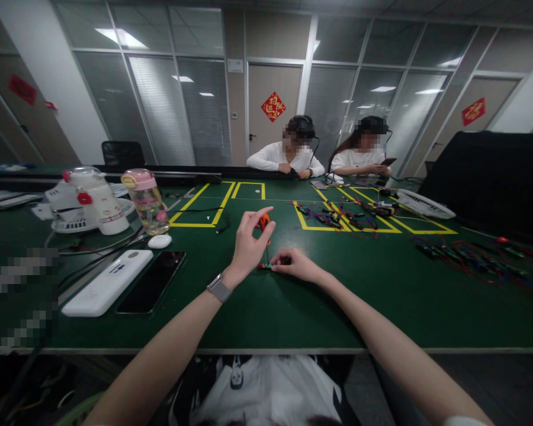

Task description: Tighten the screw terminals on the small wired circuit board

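Observation:
My left hand point(249, 239) is raised over the table, with thumb and fingers around the orange-and-black handle of a screwdriver point(265, 221). The screwdriver stands upright, its thin dark shaft pointing down at a small green circuit board point(266, 267) with a bit of red at its left end. Low by the tabletop, my right hand point(294, 263) pinches the right end of that board between thumb and fingertips. Whether the tip sits in a screw is too small to tell.
A white power bank point(109, 284), a black phone point(153, 282), a white earbud case point(160, 241) and two bottles stand left. Tangled wires with small boards point(333, 216) lie right, near a white basket point(426, 203). Two people sit across the green table point(320, 325).

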A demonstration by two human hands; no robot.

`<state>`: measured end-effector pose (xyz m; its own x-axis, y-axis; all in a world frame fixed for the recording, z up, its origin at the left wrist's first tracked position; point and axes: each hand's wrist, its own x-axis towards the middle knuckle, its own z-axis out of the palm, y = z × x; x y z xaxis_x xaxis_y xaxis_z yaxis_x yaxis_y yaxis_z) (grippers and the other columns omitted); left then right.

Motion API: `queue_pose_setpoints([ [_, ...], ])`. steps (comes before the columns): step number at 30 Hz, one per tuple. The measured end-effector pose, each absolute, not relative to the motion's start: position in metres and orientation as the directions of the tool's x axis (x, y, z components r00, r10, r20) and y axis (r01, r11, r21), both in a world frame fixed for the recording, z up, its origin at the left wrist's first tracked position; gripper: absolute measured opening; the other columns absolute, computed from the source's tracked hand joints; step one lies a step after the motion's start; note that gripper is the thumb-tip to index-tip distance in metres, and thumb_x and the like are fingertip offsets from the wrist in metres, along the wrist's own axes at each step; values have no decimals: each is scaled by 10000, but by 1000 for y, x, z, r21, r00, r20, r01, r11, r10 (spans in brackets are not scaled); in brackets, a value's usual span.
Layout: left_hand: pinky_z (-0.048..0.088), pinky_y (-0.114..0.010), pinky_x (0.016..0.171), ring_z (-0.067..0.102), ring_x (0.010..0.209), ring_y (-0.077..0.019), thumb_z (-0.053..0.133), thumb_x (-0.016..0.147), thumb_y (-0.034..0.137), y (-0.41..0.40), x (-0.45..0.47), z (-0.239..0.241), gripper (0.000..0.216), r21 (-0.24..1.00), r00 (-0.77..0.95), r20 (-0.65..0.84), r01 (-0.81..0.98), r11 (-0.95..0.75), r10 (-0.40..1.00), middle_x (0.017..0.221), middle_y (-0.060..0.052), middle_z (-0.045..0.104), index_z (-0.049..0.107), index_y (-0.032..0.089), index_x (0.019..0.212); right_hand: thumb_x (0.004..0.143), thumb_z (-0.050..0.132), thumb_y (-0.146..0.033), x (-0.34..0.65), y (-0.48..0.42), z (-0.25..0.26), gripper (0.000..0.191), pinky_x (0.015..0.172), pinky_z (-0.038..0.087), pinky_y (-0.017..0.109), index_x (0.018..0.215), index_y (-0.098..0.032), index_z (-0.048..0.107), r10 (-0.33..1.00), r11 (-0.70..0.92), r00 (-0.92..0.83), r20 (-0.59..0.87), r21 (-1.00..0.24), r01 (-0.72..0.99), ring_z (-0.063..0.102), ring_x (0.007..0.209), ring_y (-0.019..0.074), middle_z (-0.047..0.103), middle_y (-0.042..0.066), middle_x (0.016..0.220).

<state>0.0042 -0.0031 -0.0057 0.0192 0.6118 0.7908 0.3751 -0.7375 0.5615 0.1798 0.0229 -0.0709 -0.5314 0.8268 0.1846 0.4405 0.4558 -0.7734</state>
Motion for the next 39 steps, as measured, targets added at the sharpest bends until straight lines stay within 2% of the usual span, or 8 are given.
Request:
queue_pose_setpoints([
  [2, 499, -295, 816, 596, 907, -151, 448, 967, 239, -2, 5, -7, 346, 595, 46, 768, 319, -738, 639, 1053, -53, 606, 545, 272, 1297, 758, 712, -284, 180, 23, -71, 195, 611, 419, 246, 881, -134, 731, 824, 456, -536, 185, -777, 434, 538, 637, 131, 609, 7, 708],
  [4, 503, -297, 816, 608, 910, -150, 423, 974, 217, -1, 5, -8, 364, 612, 34, 763, 281, -739, 645, 1084, -64, 625, 518, 260, 1323, 759, 711, -275, 180, 23, -70, 193, 613, 420, 244, 886, -131, 731, 823, 455, -539, 179, -776, 437, 537, 640, 130, 607, 8, 710],
  [10, 488, -294, 799, 564, 846, -151, 620, 878, 237, -3, 4, -6, 295, 534, -28, 815, 423, -732, 579, 917, -31, 569, 628, 215, 1172, 761, 709, -265, 180, 23, -71, 182, 606, 408, 237, 885, -134, 733, 822, 465, -537, 189, -766, 444, 530, 640, 126, 604, 4, 711],
  [17, 489, -301, 836, 597, 938, -155, 419, 971, 211, -2, 5, -9, 402, 589, 68, 770, 307, -748, 634, 1113, -59, 603, 483, 265, 1365, 763, 714, -286, 181, 22, -70, 198, 604, 412, 243, 892, -137, 728, 807, 489, -553, 208, -761, 427, 532, 640, 131, 596, 1, 708],
  [20, 475, -307, 849, 593, 901, -156, 481, 951, 222, -2, 5, -9, 370, 559, 38, 796, 334, -759, 604, 1027, -48, 625, 530, 246, 1317, 749, 728, -268, 180, 20, -70, 199, 607, 412, 240, 905, -143, 727, 813, 491, -541, 215, -752, 439, 532, 640, 127, 592, -4, 711],
  [24, 462, -287, 813, 555, 839, -147, 588, 900, 256, -3, 4, -7, 326, 514, 21, 819, 420, -748, 574, 913, -21, 578, 602, 234, 1226, 741, 736, -236, 178, 18, -70, 184, 619, 419, 240, 903, -149, 726, 820, 510, -516, 250, -728, 458, 533, 648, 125, 597, 0, 727],
  [31, 473, -305, 882, 594, 985, -150, 392, 976, 189, 0, 3, -10, 422, 568, 85, 781, 317, -760, 619, 1137, -53, 610, 464, 283, 1382, 729, 749, -189, 173, 16, -72, 151, 649, 445, 251, 877, -161, 730, 798, 578, -503, 331, -657, 485, 546, 665, 129, 596, 10, 762],
  [39, 502, -313, 830, 598, 910, -165, 538, 917, 191, 1, 3, -7, 356, 537, 15, 809, 390, -748, 588, 1022, -56, 634, 563, 224, 1270, 748, 723, -149, 170, 14, -74, 109, 644, 446, 244, 857, -156, 724, 793, 592, -498, 350, -635, 497, 551, 662, 124, 582, 8, 764],
])
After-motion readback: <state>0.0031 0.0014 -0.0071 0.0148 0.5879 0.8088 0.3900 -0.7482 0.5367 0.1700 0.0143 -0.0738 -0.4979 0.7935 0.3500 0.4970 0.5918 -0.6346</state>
